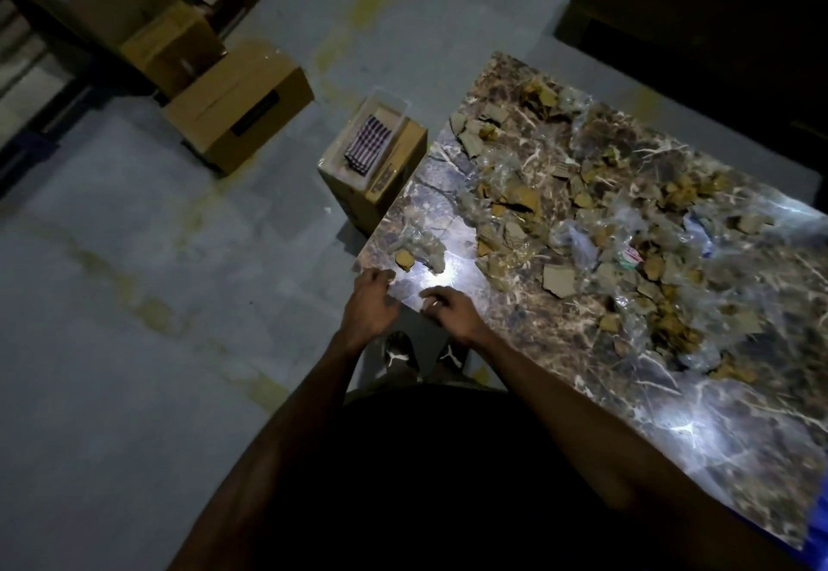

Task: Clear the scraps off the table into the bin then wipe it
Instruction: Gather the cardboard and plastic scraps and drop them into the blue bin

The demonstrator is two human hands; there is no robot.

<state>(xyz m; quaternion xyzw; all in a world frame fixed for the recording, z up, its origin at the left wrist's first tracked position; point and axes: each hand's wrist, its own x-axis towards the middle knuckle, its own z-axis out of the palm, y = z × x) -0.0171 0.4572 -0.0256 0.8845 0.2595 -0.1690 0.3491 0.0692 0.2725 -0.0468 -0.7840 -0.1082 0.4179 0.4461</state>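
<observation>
Both hands, left hand [372,301] and right hand [448,308], rest loosely curled and empty at the counter [560,360] corner; clearing is unstarted, so next gather scraps [515,207].

Your open lane is the bare near-left corner of the table [452,257], lower centre of frame, and the bare strip along its lower-right edge. Obstacles: scraps [596,216] crowding centre to upper right, clear tray [398,105] on a cardboard box [394,176] just beside the table's left edge.
</observation>
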